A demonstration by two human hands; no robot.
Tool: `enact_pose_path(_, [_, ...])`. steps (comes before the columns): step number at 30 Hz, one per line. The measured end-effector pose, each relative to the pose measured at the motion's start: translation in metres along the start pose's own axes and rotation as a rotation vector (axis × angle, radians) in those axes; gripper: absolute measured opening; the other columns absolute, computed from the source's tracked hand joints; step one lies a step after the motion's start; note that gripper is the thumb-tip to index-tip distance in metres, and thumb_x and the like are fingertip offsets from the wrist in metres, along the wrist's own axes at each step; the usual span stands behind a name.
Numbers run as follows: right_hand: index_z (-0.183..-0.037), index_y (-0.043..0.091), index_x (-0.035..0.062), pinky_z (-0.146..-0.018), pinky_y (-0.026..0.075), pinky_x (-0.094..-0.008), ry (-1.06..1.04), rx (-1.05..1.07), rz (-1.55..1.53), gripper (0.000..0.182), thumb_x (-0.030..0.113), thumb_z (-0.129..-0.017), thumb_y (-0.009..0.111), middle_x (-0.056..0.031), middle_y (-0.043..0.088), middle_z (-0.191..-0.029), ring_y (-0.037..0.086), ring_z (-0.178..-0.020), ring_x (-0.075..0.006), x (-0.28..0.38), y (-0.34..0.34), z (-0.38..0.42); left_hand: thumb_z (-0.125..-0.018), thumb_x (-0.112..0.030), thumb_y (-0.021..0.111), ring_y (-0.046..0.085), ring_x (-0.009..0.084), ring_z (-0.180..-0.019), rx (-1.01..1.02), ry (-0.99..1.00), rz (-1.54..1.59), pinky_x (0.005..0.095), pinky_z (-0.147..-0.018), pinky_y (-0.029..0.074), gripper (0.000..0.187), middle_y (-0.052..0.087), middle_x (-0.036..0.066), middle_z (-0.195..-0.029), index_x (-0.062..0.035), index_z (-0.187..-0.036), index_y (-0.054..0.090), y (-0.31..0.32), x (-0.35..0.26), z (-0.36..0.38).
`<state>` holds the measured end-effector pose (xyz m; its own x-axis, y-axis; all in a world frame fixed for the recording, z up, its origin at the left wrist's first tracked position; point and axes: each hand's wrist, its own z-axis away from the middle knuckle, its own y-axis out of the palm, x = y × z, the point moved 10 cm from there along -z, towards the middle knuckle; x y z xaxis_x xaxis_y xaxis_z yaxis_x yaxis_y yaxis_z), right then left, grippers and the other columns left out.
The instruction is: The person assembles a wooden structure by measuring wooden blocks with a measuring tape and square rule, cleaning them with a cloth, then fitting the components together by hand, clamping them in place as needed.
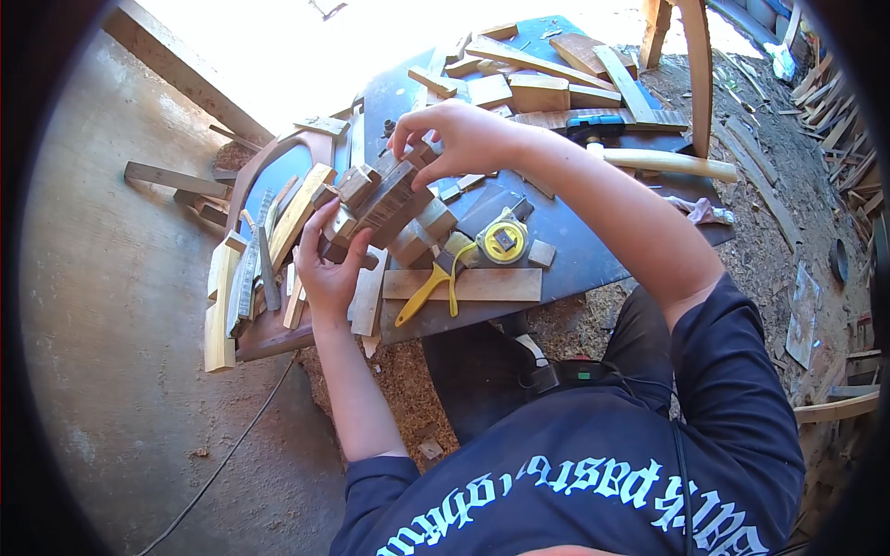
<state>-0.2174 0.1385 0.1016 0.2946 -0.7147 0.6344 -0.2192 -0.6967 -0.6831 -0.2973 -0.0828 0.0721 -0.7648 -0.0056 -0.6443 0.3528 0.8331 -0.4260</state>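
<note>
Left hand: my left hand (326,269) is cupping the lower end of the bundle of short brown and pale wooden blocks (385,206), fingers curled under and around it, thumb pressing on the side.
Right hand: my right hand (454,139) is coming down over the top end of the same bundle, fingertips pinching the uppermost block.
Where the bundle is: I am holding it tilted, just above the dark blue worktop (575,250), between my two hands and not resting flat on anything, as far as I can tell.
Loose stack risk: the blocks are looking uneven and staggered, so I am judging that one could slide out from the middle if my squeeze is slackening at either end.
What lies beneath: the yellow round tape measure (502,241) and the yellow-handled brush (428,283) are lying right below the bundle; a dropped block would probably be knocking into them.
Edge risk: the pale flat wooden strip (464,284) is sitting near the worktop's near edge, above the sawdust-covered ground (593,310); anything bumped there could be tipping off.
Clutter on the left: the pile of long wooden offcuts (250,278) is crowding my left wrist, so a sideways move could be catching on it.
Cable: a thin black cord (232,454) is trailing over the concrete floor, which I could be snagging.
</note>
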Motion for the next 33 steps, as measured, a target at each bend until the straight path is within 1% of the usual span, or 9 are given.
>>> enact_pose_path(3, [-0.117,0.073,0.0147,-0.104,0.053,-0.0455,-0.001,-0.022,-0.034,0.043,0.023,-0.079,0.092,-0.0055,0.075,-0.130,0.068,-0.124,-0.0250,0.001,-0.001,0.003,-0.088,-0.019,0.090,0.070,0.0208,-0.119,0.039,-0.120,0.131,0.0354,-0.104,0.055,0.058,0.072,0.013,-0.129,-0.0005,-0.136,0.063,0.003,0.008,0.000])
enact_pose_path(8, [-0.116,0.080,0.0185,-0.110,0.052,-0.0459,-0.141,-0.070,0.014,0.037,0.022,-0.080,0.092,-0.0070,0.073,-0.135,0.065,-0.129,-0.0274,0.013,0.001,0.007,-0.087,-0.017,0.090,0.070,0.0196,-0.116,0.035,0.077,-0.035,0.0330,-0.097,0.057,0.058,0.073,0.014,-0.126,-0.0026,-0.137,0.063,-0.003,-0.003,-0.004])
enact_pose_path(16, [-0.116,0.084,0.0258,-0.112,0.052,-0.0429,-0.121,-0.114,0.084,0.036,0.023,-0.081,0.092,-0.0067,0.072,-0.136,0.066,-0.129,-0.0272,0.009,0.001,0.007,-0.088,-0.015,0.089,0.072,0.0182,-0.110,0.056,0.070,-0.070,0.0318,-0.091,0.059,0.056,0.074,0.015,-0.123,-0.0018,-0.135,0.064,-0.004,-0.014,-0.007])
enact_pose_path(18, [-0.116,0.084,0.0257,-0.111,0.052,-0.0421,-0.128,-0.114,0.082,0.036,0.023,-0.081,0.092,-0.0063,0.072,-0.136,0.066,-0.128,-0.0268,0.010,0.001,0.007,-0.087,-0.016,0.090,0.072,0.0207,-0.111,0.035,0.045,-0.048,0.0345,-0.094,0.059,0.053,0.074,0.015,-0.124,-0.0018,-0.132,0.067,-0.004,-0.017,-0.005])
enact_pose_path(22, [-0.115,0.084,0.0213,-0.109,0.052,-0.0405,-0.112,-0.098,0.091,0.034,0.022,-0.082,0.091,-0.0077,0.072,-0.135,0.067,-0.126,-0.0263,0.015,-0.001,0.008,-0.083,-0.020,0.093,0.071,0.0291,-0.117,-0.075,0.199,-0.168,0.0390,-0.099,0.057,0.053,0.073,0.014,-0.127,-0.0042,-0.129,0.072,-0.010,-0.023,-0.001])
enact_pose_path(25, [-0.113,0.084,0.0168,-0.109,0.053,-0.0399,-0.090,-0.090,0.071,0.032,0.015,-0.081,0.091,-0.0079,0.072,-0.133,0.066,-0.126,-0.0252,0.016,0.001,0.006,-0.085,-0.024,0.091,0.069,0.0271,-0.121,-0.070,0.173,-0.217,0.0403,-0.105,0.053,0.057,0.073,0.014,-0.131,-0.0035,-0.133,0.071,-0.011,-0.019,0.004])
enact_pose_path(27, [-0.112,0.084,0.0163,-0.108,0.053,-0.0398,-0.058,-0.084,0.013,0.032,0.012,-0.081,0.091,-0.0070,0.072,-0.132,0.066,-0.126,-0.0245,0.017,0.000,0.006,-0.082,-0.024,0.093,0.070,0.0287,-0.117,-0.083,0.184,-0.240,0.0393,-0.101,0.054,0.056,0.074,0.014,-0.128,-0.0052,-0.130,0.072,-0.011,-0.023,0.004])
enact_pose_path(28, [-0.112,0.083,0.0178,-0.105,0.053,-0.0427,-0.095,-0.082,0.005,0.032,0.019,-0.081,0.091,-0.0099,0.072,-0.131,0.067,-0.123,-0.0265,0.016,0.001,0.005,-0.082,-0.024,0.093,0.070,0.0290,-0.116,-0.073,0.182,-0.254,0.0393,-0.100,0.054,0.055,0.074,0.014,-0.127,-0.0057,-0.130,0.073,-0.013,-0.027,0.002])
enact_pose_path(33, [-0.115,0.084,0.0192,-0.103,0.055,-0.0398,-0.163,-0.103,0.026,0.038,0.009,-0.080,0.090,-0.0097,0.069,-0.131,0.067,-0.121,-0.0255,0.023,0.004,0.006,-0.081,-0.023,0.093,0.070,0.0304,-0.116,-0.063,0.185,-0.254,0.0401,-0.098,0.055,0.052,0.073,0.014,-0.125,-0.0089,-0.128,0.074,-0.014,-0.029,0.002])
